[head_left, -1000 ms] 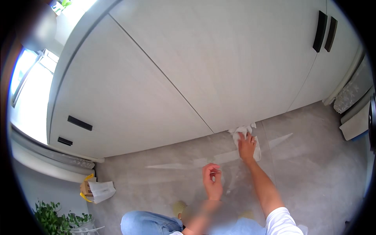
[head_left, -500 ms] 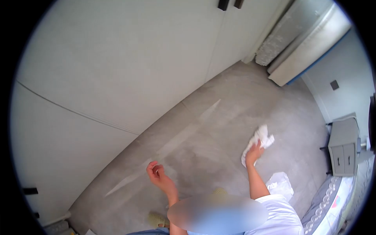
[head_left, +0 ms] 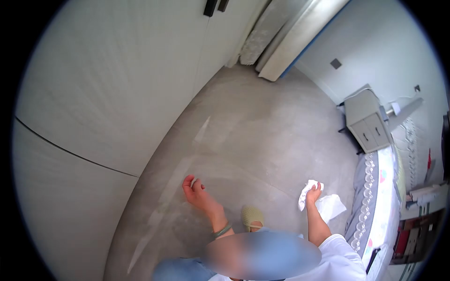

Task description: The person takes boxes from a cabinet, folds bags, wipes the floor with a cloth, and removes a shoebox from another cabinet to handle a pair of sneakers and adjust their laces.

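My right hand [head_left: 314, 194] grips a bunched white cloth [head_left: 304, 197] above or on the grey floor [head_left: 253, 136]; I cannot tell if the cloth touches it. Just beside that hand lies a crumpled white bag [head_left: 332, 209], partly behind my forearm. To the left, my left hand [head_left: 200, 195] is held out over the floor, palm turned up and fingers loosely curled, with nothing in it. A green bangle [head_left: 222, 230] circles that wrist. Below, a yellow-green slipper [head_left: 253, 215] shows on my foot.
Tall pale wardrobe doors [head_left: 108, 79] line the left side. Curtains [head_left: 286, 42] hang at the back. A grey two-drawer nightstand [head_left: 367, 124] stands by the right wall, next to a bed with a scalloped cover [head_left: 364, 206]. Light streaks cross the floor.
My view has turned to the right. My right hand has drawn the cloth closer to my body and beside the white bag, and the cloth is bunched smaller. My left hand remains empty.
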{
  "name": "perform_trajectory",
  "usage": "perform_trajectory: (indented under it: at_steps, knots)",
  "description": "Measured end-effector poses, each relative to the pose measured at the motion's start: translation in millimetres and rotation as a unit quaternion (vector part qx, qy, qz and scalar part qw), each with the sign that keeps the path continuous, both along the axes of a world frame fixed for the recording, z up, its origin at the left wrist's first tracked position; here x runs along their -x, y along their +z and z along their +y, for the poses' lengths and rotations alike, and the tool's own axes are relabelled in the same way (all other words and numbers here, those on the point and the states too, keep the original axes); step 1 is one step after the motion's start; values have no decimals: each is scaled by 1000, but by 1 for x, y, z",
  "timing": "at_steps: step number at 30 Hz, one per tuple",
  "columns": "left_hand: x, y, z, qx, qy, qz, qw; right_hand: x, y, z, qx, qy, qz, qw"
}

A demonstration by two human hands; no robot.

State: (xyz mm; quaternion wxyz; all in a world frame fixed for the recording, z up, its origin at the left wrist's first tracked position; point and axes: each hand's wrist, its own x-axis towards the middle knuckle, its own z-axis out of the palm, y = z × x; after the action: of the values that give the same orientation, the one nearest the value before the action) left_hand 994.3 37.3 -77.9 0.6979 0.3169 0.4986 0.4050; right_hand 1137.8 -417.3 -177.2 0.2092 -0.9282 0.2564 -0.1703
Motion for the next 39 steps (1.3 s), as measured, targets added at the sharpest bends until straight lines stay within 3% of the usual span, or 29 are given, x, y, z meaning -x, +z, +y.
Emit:
perform_trajectory:
  at_steps: [1, 3, 6, 9, 12, 15, 17, 21, 25, 27, 29, 31, 32, 34, 35, 38, 39]
  knots:
    - [-7, 3, -1, 17, -8, -20, 1000, -9, 12, 2, 2, -8, -14, 1000]
    - [-17, 6, 1, 45, -4, -51, 998, -21, 32, 7, -48, 108, -92, 989]
    - [-15, 38, 6, 90, 11, -75, 993, -23, 119, 106, -63, 203, -57, 975]
    - [-18, 64, 24, 74, 46, -101, 991, -80, 122, 166, 7, 381, -100, 919]
    - [-18, 38, 31, 55, 84, -76, 992, -120, 126, 262, 7, 549, -94, 830]
    - [-27, 13, 45, 37, 144, -36, 988, -146, 85, 345, 20, 686, -29, 726]
    - [-31, -7, 50, 23, 180, -13, 983, -160, 28, 395, 64, 767, -32, 638]
    - [-40, -31, 42, -60, 238, 118, 962, -144, -28, 455, 35, 890, 37, 454]
    - [-99, 6, 37, -159, 218, 179, 946, -169, -70, 482, 49, 923, -7, 383]
    - [-143, 36, 34, -231, 191, 199, 933, -201, -74, 501, 80, 859, 34, 505]
    - [-183, 64, 34, -298, 163, 220, 914, -252, -81, 514, 22, 794, 54, 605]
    - [-208, 90, 37, -400, 119, 224, 880, -306, -101, 509, 107, 726, 5, 679]
    - [-217, 101, 40, -404, 124, 233, 876, -330, -72, 494, 98, 677, 78, 725]
    - [-229, 124, 48, -455, 96, 259, 847, -382, -100, 446, 50, 619, -6, 784]
    - [-237, 139, 54, -457, 99, 265, 843, -402, -115, 406, 36, 614, -120, 779]
    - [-255, 185, 72, -480, 123, 258, 829, -429, -112, 265, -45, 497, 42, 866]
    - [-259, 201, 77, -465, 104, 279, 834, -431, -111, 210, -42, 456, 153, 876]
